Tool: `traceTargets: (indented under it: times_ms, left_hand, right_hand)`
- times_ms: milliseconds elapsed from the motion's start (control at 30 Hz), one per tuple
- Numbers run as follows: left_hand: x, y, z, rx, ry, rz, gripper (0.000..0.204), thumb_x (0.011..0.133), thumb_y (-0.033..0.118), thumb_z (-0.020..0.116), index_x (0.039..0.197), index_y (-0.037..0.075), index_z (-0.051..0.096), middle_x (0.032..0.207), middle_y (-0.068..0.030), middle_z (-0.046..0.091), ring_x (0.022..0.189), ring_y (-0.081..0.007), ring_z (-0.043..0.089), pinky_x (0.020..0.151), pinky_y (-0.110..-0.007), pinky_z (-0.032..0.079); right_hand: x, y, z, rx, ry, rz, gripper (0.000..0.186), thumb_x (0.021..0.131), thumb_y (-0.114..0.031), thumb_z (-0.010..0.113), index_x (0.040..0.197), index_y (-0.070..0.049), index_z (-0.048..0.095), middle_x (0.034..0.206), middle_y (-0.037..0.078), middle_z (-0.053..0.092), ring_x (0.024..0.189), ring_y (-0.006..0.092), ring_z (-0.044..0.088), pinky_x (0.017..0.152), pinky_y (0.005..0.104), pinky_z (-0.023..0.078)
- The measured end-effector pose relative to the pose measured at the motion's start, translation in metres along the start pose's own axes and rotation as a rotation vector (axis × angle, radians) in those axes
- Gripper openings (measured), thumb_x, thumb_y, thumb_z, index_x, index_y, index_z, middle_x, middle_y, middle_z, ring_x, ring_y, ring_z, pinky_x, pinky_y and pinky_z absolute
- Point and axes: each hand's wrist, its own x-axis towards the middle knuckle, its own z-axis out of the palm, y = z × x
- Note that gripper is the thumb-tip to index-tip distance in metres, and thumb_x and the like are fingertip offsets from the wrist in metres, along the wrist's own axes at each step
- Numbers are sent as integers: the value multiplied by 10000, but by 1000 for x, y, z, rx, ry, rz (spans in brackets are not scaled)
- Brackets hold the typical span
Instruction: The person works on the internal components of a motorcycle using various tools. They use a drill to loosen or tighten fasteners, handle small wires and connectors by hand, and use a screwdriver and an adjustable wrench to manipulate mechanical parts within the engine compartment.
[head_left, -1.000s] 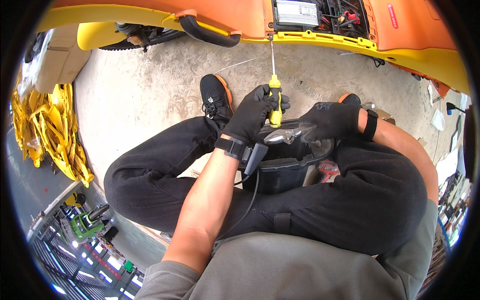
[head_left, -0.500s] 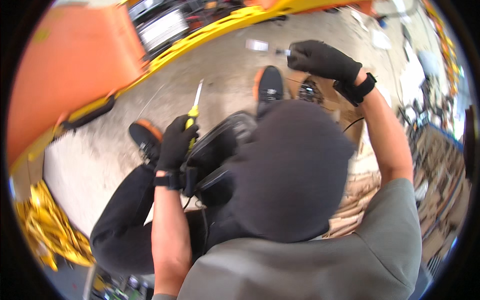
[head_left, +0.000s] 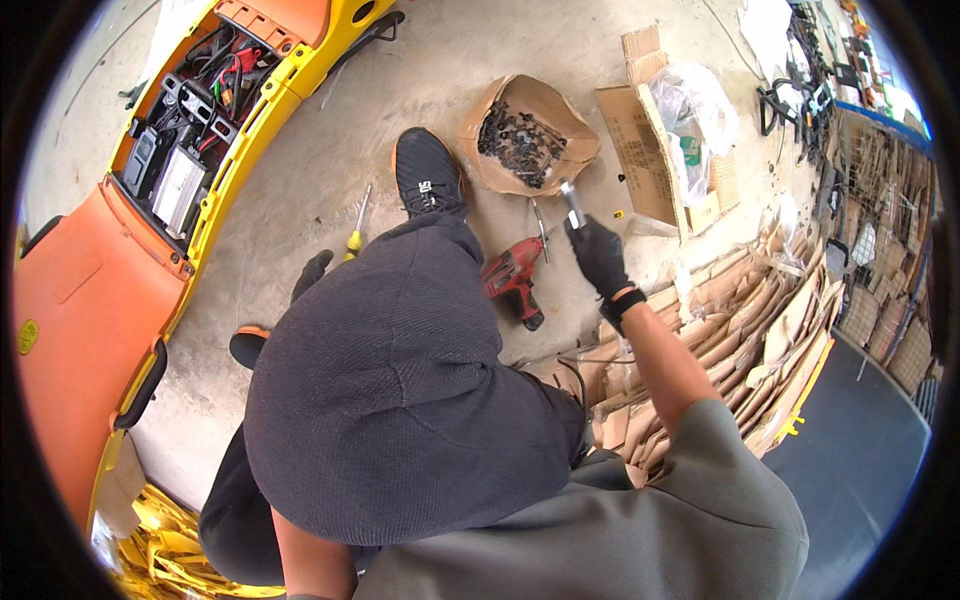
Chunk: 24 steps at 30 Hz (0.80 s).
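My right hand (head_left: pixel 598 255), in a black glove, is closed round a short silver metal piece (head_left: pixel 573 207) whose kind I cannot make out. It is over the floor near a brown cardboard container (head_left: pixel 478 165) of small dark parts. Left of it lies a red cordless power drill (head_left: pixel 512 272), beside a thin metal rod (head_left: pixel 541 228). Only a gloved part of my left hand (head_left: pixel 311 276) shows past the dark knitted cloth. A yellow-handled screwdriver (head_left: pixel 354 243) points away beside that hand; whether my fingers grip it is hidden.
At left is an orange and yellow machine body (head_left: pixel 110 320) with an open bay of wiring (head_left: pixel 215 95). An open cardboard box (head_left: pixel 640 155) holds clear plastic at the upper right. Stacked flattened cardboard (head_left: pixel 720 335) rises beside my right arm. Yellow material (head_left: pixel 165 545) lies at lower left.
The view has swung right, bringing the drill and the parts container into sight. My right hand, still holding the piece, is lower in view. My left hand, earlier gripping the screwdriver, is now mostly hidden.
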Motion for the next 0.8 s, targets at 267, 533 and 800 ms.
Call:
traceTargets:
  times_ms: [267, 533, 800]
  left_hand:
    - [0, 7, 4, -11, 20, -19, 268, 867, 156, 619, 1082, -4, 600, 912, -105, 654, 829, -179, 622, 719, -333, 490]
    - [1, 14, 13, -72, 45, -41, 267, 881, 165, 618, 1089, -1, 601, 921, -102, 657, 832, -176, 619, 719, -331, 490]
    - [16, 43, -15, -681, -237, -215, 216, 931, 141, 564, 1088, 0, 610, 929, -63, 652, 809, -122, 602, 717, -268, 485]
  right_hand:
    - [16, -1, 55, -30, 5, -164, 328, 767, -120, 635, 1094, -136, 632, 955, 158, 577, 910, 368, 576, 789, 441, 482]
    - [28, 5, 49, -77, -174, -258, 258, 776, -118, 609, 1032, -112, 636, 948, 163, 587, 903, 363, 581, 785, 447, 481]
    - [9, -59, -53, 216, -500, -400, 120, 846, -103, 614, 943, -40, 647, 813, 118, 653, 748, 256, 619, 680, 354, 486]
